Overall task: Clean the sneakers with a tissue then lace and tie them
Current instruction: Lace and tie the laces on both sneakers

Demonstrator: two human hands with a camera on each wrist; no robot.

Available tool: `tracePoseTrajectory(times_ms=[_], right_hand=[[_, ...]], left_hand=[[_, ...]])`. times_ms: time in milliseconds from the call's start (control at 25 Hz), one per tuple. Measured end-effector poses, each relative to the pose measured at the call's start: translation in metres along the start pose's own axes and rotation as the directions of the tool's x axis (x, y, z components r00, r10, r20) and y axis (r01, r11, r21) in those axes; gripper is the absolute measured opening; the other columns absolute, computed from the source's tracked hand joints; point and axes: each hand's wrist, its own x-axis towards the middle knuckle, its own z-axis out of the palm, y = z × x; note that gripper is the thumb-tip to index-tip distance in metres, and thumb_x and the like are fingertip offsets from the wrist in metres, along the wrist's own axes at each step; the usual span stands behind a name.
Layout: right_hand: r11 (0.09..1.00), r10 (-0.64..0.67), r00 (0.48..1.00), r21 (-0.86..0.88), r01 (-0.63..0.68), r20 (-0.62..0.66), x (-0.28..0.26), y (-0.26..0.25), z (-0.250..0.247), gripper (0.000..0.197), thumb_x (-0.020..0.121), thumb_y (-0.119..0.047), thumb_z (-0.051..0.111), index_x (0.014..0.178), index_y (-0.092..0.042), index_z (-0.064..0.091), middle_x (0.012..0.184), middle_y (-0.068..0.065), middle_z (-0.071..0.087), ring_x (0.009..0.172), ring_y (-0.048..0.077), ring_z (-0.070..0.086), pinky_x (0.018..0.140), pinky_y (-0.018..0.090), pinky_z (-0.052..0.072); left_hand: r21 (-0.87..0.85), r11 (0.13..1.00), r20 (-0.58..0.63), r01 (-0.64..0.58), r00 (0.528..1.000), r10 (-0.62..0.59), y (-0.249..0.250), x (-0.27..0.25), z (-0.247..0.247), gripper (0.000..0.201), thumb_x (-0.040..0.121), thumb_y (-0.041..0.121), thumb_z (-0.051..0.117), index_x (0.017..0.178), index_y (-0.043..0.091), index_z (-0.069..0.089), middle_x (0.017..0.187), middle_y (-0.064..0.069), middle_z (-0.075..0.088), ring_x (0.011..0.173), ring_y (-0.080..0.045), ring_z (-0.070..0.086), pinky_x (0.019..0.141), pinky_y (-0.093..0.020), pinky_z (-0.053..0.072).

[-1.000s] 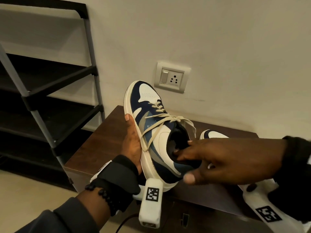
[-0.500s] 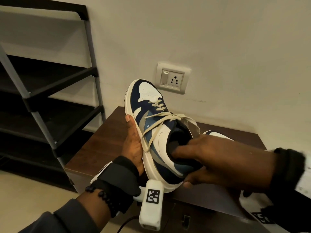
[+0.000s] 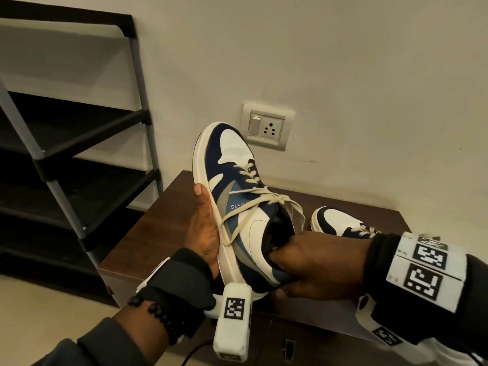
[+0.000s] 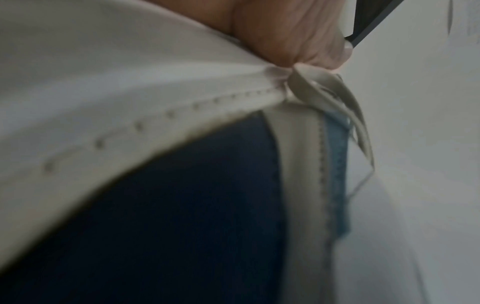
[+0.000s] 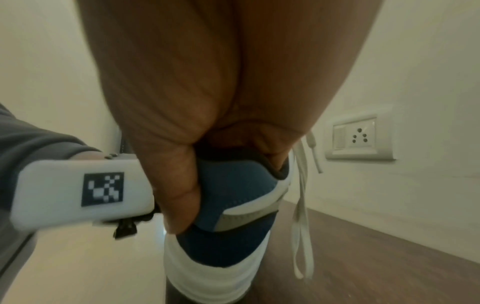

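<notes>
A navy, blue and white sneaker [image 3: 237,207] is held up over the table, toe pointing up and away, with its cream laces [image 3: 258,199] tied loosely and the ends hanging. My left hand [image 3: 204,231] grips it from the sole side, thumb along the white sole edge; in the left wrist view the fingers [image 4: 285,30] press on the sole [image 4: 130,82]. My right hand [image 3: 303,265] grips the heel, fingers inside the collar and thumb under the heel [image 5: 233,195]. The second sneaker [image 3: 340,220] lies on the table behind my right wrist. No tissue is in view.
The dark wooden table [image 3: 158,228] stands against a cream wall with a switch and socket plate [image 3: 266,128]. A black and grey shoe rack [image 3: 66,154] with bare shelves stands to the left. Pale floor lies below.
My right hand has moved left from an open reach to a grip on the heel, fingers now inside the collar. The sneaker and left hand have stayed almost still.
</notes>
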Motion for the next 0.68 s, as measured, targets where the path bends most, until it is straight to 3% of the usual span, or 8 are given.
tracePoseTrajectory(times_ms=[80,160,240,400,520,600,680], right_hand=[[0.999,-0.048,0.98,0.0,0.049,-0.195,-0.004,-0.002,-0.004,0.038,0.085,-0.043,0.062,0.114,-0.022,0.05,0.107,-0.001,0.058,0.092,0.014,0.052,0.077,0.026,0.042],[0.999,-0.047,0.913,-0.015,0.045,-0.405,-0.009,-0.002,-0.012,0.046,0.075,-0.049,0.068,0.112,-0.028,0.051,0.105,-0.009,0.058,0.099,0.01,0.045,0.079,0.025,0.038],[0.999,-0.001,0.879,0.03,0.017,-0.476,-0.013,-0.001,-0.018,0.044,0.071,-0.051,0.071,0.106,-0.032,0.052,0.099,-0.012,0.055,0.096,0.009,0.042,0.076,0.023,0.035],[0.995,-0.043,0.962,0.073,0.065,-0.27,-0.007,-0.009,-0.015,0.028,0.081,-0.047,0.066,0.097,-0.031,0.049,0.083,-0.015,0.041,0.076,0.007,0.041,0.065,0.024,0.034],[0.992,-0.082,0.987,0.081,0.094,-0.136,-0.003,-0.006,-0.015,0.021,0.088,-0.046,0.058,0.086,-0.033,0.043,0.068,-0.011,0.04,0.062,0.005,0.038,0.058,0.018,0.03],[0.99,-0.089,0.993,0.105,0.096,-0.073,-0.002,-0.001,-0.011,0.02,0.089,-0.045,0.057,0.088,-0.027,0.049,0.071,-0.01,0.044,0.063,0.006,0.04,0.058,0.014,0.03],[0.986,-0.072,0.995,0.148,0.082,-0.068,-0.002,0.001,-0.011,0.024,0.089,-0.045,0.058,0.098,-0.022,0.055,0.081,-0.011,0.051,0.071,0.007,0.044,0.063,0.019,0.036]], left_hand=[[-0.11,0.991,0.092,0.078,0.993,-0.068,0.001,-0.001,-0.003,0.095,0.071,0.087,0.039,0.141,0.023,0.044,0.138,-0.017,0.053,0.126,-0.039,0.05,0.105,-0.058,0.037],[-0.185,0.977,0.064,0.103,0.994,-0.092,-0.002,0.002,-0.009,0.093,0.073,0.086,0.035,0.139,0.022,0.047,0.136,-0.018,0.054,0.125,-0.04,0.051,0.106,-0.058,0.036],[-0.19,0.979,0.029,0.076,0.997,-0.072,-0.007,0.004,-0.013,0.094,0.071,0.087,0.04,0.14,0.023,0.046,0.14,-0.017,0.05,0.127,-0.041,0.048,0.109,-0.06,0.03],[-0.108,0.989,-0.064,0.104,0.992,-0.111,-0.013,0.007,-0.015,0.094,0.067,0.086,0.047,0.136,0.022,0.052,0.134,-0.019,0.055,0.121,-0.043,0.053,0.106,-0.062,0.033],[-0.054,0.993,-0.048,0.104,0.993,-0.106,-0.019,0.006,-0.017,0.093,0.066,0.084,0.052,0.134,0.021,0.054,0.132,-0.02,0.057,0.12,-0.043,0.054,0.104,-0.062,0.036],[-0.031,0.995,-0.083,0.1,0.991,-0.102,-0.023,0.006,-0.017,0.09,0.068,0.083,0.052,0.131,0.019,0.056,0.129,-0.02,0.059,0.117,-0.042,0.057,0.103,-0.061,0.038],[0.017,0.996,-0.128,0.082,0.989,-0.08,-0.022,0.007,-0.016,0.085,0.072,0.081,0.047,0.129,0.019,0.057,0.125,-0.018,0.062,0.115,-0.04,0.059,0.102,-0.059,0.04]])
